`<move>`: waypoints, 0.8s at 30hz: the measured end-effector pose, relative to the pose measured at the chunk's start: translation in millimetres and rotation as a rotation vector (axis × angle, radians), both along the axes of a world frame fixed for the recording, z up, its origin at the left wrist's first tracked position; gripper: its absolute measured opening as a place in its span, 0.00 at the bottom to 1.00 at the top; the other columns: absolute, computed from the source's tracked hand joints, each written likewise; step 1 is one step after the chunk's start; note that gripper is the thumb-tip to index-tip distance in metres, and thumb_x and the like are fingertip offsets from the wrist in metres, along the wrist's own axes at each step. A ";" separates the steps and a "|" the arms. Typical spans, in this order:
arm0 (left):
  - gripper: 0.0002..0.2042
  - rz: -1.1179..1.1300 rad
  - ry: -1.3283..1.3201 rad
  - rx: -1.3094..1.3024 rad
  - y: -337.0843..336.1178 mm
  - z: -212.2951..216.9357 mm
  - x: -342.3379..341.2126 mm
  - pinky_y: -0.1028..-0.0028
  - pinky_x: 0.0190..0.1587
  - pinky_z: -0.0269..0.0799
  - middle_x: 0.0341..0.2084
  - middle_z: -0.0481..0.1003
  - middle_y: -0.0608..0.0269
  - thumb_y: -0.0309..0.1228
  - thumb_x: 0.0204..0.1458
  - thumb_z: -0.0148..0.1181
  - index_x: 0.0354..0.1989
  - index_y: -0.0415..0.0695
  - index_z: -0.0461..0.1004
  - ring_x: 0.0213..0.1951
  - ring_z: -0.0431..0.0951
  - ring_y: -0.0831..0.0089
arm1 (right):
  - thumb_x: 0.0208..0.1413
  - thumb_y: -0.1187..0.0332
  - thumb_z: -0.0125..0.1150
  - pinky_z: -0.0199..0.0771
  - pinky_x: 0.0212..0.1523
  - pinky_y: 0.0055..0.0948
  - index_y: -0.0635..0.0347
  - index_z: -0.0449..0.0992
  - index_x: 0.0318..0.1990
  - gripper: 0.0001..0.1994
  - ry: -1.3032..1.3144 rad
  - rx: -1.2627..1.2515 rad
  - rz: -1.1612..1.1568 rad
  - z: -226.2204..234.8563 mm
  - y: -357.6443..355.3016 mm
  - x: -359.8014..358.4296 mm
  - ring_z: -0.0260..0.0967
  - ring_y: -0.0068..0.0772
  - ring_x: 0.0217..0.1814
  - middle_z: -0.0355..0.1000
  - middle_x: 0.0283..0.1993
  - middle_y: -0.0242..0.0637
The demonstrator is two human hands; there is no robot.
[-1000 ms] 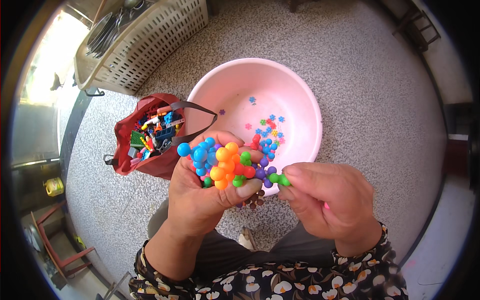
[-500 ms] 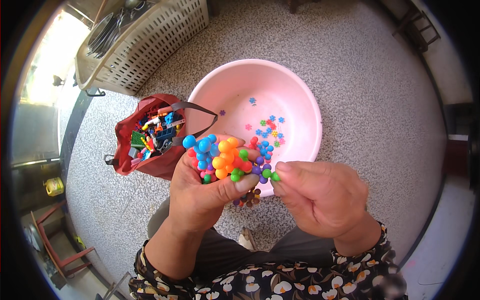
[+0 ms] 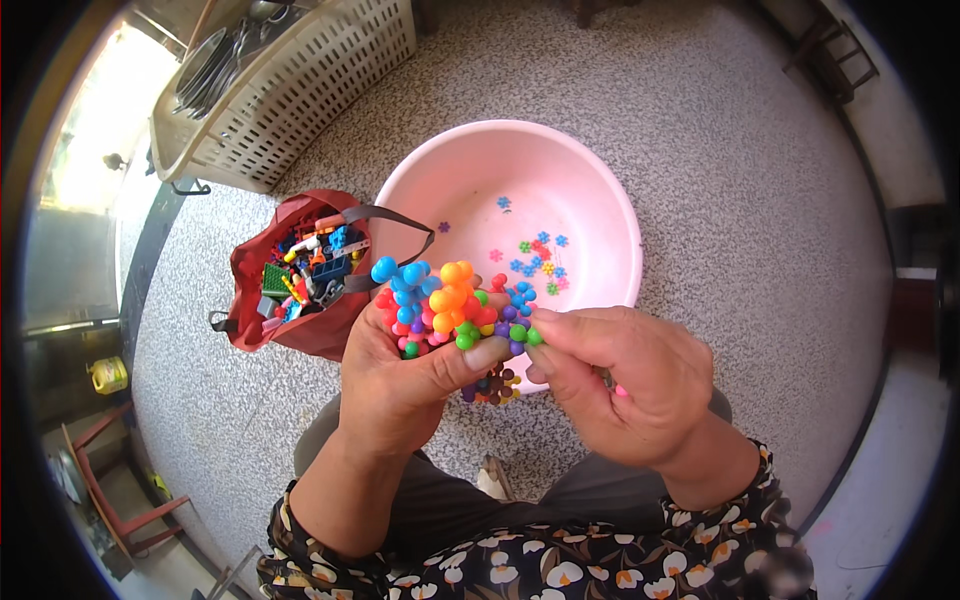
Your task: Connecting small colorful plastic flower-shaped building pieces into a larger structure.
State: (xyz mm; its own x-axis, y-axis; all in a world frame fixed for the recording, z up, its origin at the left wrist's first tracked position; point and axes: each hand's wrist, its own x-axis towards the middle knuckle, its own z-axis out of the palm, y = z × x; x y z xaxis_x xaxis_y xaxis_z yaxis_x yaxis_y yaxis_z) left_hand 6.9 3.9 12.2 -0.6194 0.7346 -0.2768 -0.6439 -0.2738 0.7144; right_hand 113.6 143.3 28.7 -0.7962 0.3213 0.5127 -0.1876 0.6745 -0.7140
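Note:
My left hand (image 3: 395,380) is wrapped round a cluster of knobbly ball-shaped connecting toy pieces (image 3: 452,300) in blue, orange, red, pink and other colours. Its thumb presses near the cluster's lower right side. Between the thumb and forefinger of my right hand (image 3: 640,385) is a small green toy piece (image 3: 527,335), against a purple piece (image 3: 507,328) on the cluster's right side. Whether the two are locked together I cannot tell. A bit of something pink (image 3: 621,390) shows among the curled fingers of my right hand. Brown pieces (image 3: 500,383) hang below the left thumb.
Beyond my hands stands a pink basin (image 3: 622,205) with several small flower-shaped pieces (image 3: 543,250) on its bottom. A red bag (image 3: 330,335) of mixed toy bricks is at its left. A slatted cream basket (image 3: 290,110) holding metalware stands at the far left.
My right hand has moved left, bringing the green piece closer in against the purple one. The pink bit has come into sight in that hand. The left hand has barely shifted.

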 end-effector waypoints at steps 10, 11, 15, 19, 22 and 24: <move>0.21 -0.026 -0.028 0.005 3.1 0.9 -1.1 0.69 0.45 0.72 0.37 0.74 0.55 0.16 0.40 0.63 0.45 0.35 0.66 0.40 0.76 0.68 | 0.42 0.78 0.64 0.74 0.24 0.26 0.64 0.76 0.33 0.08 -0.010 -0.004 -0.038 -2.0 -2.4 -1.3 0.72 0.34 0.24 0.72 0.26 0.40; 0.20 -0.035 -0.031 -0.006 4.2 2.0 -1.6 0.69 0.44 0.72 0.37 0.74 0.55 0.17 0.41 0.62 0.45 0.35 0.66 0.40 0.76 0.68 | 0.42 0.78 0.64 0.73 0.24 0.25 0.64 0.75 0.35 0.10 -0.058 -0.078 -0.011 -3.9 -0.9 -0.3 0.72 0.31 0.25 0.73 0.28 0.39; 0.25 -0.095 -0.060 -0.102 3.9 -1.0 -4.8 0.67 0.42 0.72 0.37 0.73 0.51 0.26 0.43 0.62 0.51 0.38 0.62 0.38 0.76 0.62 | 0.47 0.75 0.62 0.69 0.23 0.19 0.64 0.71 0.43 0.14 -0.192 -0.809 0.075 3.8 -0.4 -2.9 0.69 0.21 0.25 0.73 0.31 0.35; 0.27 -0.142 -0.203 -0.017 4.2 -0.3 -7.8 0.64 0.37 0.74 0.35 0.73 0.47 0.30 0.45 0.59 0.54 0.37 0.59 0.36 0.76 0.55 | 0.54 0.74 0.50 0.64 0.28 0.16 0.65 0.65 0.49 0.14 -0.118 -1.397 0.143 -11.2 27.9 -1.8 0.62 0.17 0.26 0.67 0.32 0.31; 0.28 -0.174 -0.271 0.062 4.3 -3.6 -10.9 0.62 0.32 0.74 0.34 0.73 0.43 0.31 0.46 0.55 0.57 0.37 0.56 0.33 0.76 0.50 | 0.53 0.76 0.49 0.66 0.36 0.22 0.66 0.65 0.48 0.15 -0.091 -1.689 0.006 -18.0 36.4 -9.0 0.63 0.20 0.32 0.65 0.34 0.31; 0.29 -0.155 -0.343 0.114 5.0 -1.9 -11.0 0.61 0.32 0.75 0.33 0.73 0.42 0.29 0.45 0.54 0.58 0.37 0.55 0.34 0.76 0.47 | 0.53 0.76 0.48 0.67 0.45 0.30 0.68 0.64 0.48 0.14 -0.097 -1.746 0.045 -18.8 37.3 -8.9 0.65 0.26 0.39 0.66 0.38 0.36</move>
